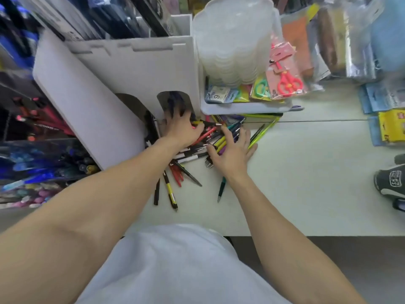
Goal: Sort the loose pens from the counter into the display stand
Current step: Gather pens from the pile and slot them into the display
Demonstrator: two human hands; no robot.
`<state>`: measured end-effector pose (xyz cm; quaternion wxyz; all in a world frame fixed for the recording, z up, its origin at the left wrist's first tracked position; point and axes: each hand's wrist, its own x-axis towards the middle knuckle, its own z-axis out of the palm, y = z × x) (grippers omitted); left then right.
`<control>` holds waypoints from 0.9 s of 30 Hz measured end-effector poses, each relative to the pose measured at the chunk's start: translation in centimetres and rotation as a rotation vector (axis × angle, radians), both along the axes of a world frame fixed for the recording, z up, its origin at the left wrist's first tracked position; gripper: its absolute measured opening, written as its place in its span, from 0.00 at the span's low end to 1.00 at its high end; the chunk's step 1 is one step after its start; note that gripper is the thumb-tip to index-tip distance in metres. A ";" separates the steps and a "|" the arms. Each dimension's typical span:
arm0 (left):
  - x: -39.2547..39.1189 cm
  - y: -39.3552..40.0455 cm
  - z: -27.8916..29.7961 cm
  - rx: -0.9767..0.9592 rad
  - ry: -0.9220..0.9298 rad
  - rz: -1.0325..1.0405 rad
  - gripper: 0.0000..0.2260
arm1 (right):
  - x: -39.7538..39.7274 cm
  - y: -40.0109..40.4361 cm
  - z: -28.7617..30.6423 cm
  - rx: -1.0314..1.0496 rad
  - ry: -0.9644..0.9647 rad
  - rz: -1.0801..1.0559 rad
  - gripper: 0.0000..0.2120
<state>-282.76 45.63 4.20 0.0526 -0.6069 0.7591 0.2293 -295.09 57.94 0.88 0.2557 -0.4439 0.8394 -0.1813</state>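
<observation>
the left hand (183,130) is pinching a yellow-and-black pen (206,123) beside the white display stand (140,69), the right hand (232,150) is lying flat, fingers spread, on the heap of loose coloured pens (197,148) on the pale bench (306,172), and singling one out is working best.

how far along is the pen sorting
Early to midway. The display stand already shows pens in its arched slot. In hand: the left hand grips a yellow-and-black pen; the right hand rests spread on the pile. Left: many loose pens, including strays near the counter edge.
</observation>
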 end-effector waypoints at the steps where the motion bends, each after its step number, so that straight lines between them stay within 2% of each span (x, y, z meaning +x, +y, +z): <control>1: 0.0 -0.2 -0.2 0.036 0.011 -0.014 0.30 | 0.0 -0.1 0.1 0.000 -0.003 -0.003 0.32; 3: 0.1 -0.2 -0.5 0.057 0.016 -0.050 0.29 | -0.1 -0.1 0.4 -0.004 -0.015 -0.009 0.30; 7: 1.1 0.5 -0.9 -0.007 0.075 -0.070 0.19 | 0.1 0.4 1.0 -0.042 -0.066 -0.012 0.26; 12: 2.0 3.3 -0.6 -0.004 0.129 -0.055 0.26 | 1.1 1.5 1.8 -0.144 -0.137 -0.051 0.21; 19: 3.2 7.6 0.0 0.037 0.147 -0.034 0.27 | 2.4 3.2 2.3 -0.187 -0.212 -0.006 0.18; 24: 4.6 8.7 0.5 0.091 0.154 -0.079 0.27 | 1.7 4.9 3.8 -0.184 -0.271 0.037 0.22; 27: 5.4 8.0 1.0 0.059 0.101 -0.145 0.29 | 0.4 5.9 4.7 -0.182 -0.235 -0.001 0.29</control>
